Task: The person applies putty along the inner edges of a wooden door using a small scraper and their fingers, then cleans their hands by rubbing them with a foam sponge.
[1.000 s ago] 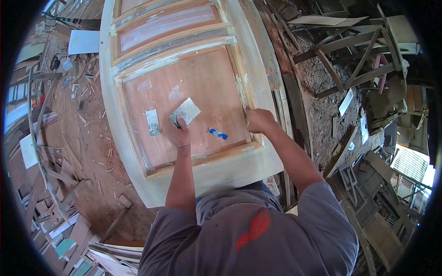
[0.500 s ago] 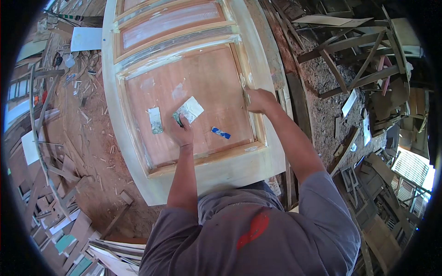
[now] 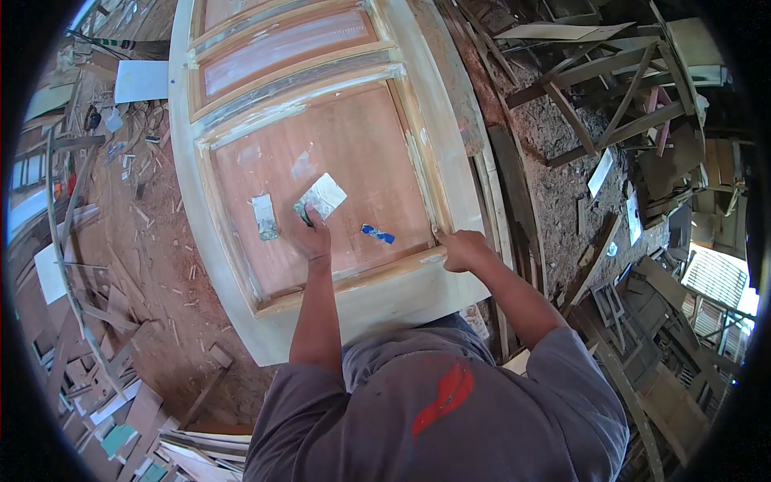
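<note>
A panelled wooden door lies flat before me, pale filler smeared along its mouldings. My left hand grips a whitish, stained flat piece above the large lower panel. At the panel's lower right corner, my right hand is closed with its fingertips against the inner moulding; anything between those fingers is too small to tell. On the panel lie a narrow stained strip, left of my left hand, and a small blue piece between my hands.
Wooden frames and beams are piled at the upper right. A white board is by the door's upper left edge. Wood scraps litter the ground on the left, and stacked boards stand at the lower left.
My right hand has moved down along the right moulding to the panel's lower corner. My left hand still holds the flat piece in about the same place. The whole view has shifted slightly.
</note>
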{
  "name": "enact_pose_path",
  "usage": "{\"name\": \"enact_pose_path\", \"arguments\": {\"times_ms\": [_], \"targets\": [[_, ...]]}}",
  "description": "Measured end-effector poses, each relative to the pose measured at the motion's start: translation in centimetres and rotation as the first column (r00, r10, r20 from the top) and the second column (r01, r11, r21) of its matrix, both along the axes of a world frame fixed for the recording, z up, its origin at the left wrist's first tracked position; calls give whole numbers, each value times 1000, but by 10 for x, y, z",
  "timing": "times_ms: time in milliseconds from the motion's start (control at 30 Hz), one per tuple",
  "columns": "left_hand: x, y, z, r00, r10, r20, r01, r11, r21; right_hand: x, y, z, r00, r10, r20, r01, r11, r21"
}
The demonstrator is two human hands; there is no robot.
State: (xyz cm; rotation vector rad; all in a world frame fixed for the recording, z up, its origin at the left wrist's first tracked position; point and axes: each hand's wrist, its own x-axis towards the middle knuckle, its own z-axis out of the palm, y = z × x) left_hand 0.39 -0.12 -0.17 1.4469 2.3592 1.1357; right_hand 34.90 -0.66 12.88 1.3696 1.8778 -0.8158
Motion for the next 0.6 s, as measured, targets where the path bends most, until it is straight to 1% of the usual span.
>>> {"name": "enact_pose_path", "arguments": {"times_ms": [33,133,233,267,300,367,467,567,600], "targets": [[0,0,2,1000,2,-7,-2,1000,-5,1,-2,3,1000,-5,-17,5,1000,16],[-2,1,6,1000,-6,-9,6,1000,14,0,9,1,997,68,39,-61,986,-156],[1,4,10,1000,-5,-2,5,998,66,3,47,-10,999,8,-34,-9,999,-34],[3,4,13,1000,-4,-2,5,997,83,3,62,-12,989,-81,-127,91,993,76],[5,1,16,1000,5,17,-6,999,35,-1,80,-7,960,-160,-229,202,964,175],[6,1,23,999,25,48,-23,998,-52,-17,118,4,954,-184,-236,244,936,255],[4,3,18,997,-6,-72,9,999,46,-27,158,-11,952,-152,-267,238,914,328],[0,2,10,999,-17,-49,19,999,43,-32,178,-34,970,-53,-236,138,924,358],[-1,1,7,998,-19,-58,21,999,31,-37,179,-28,977,-46,-209,114,939,325]]}}
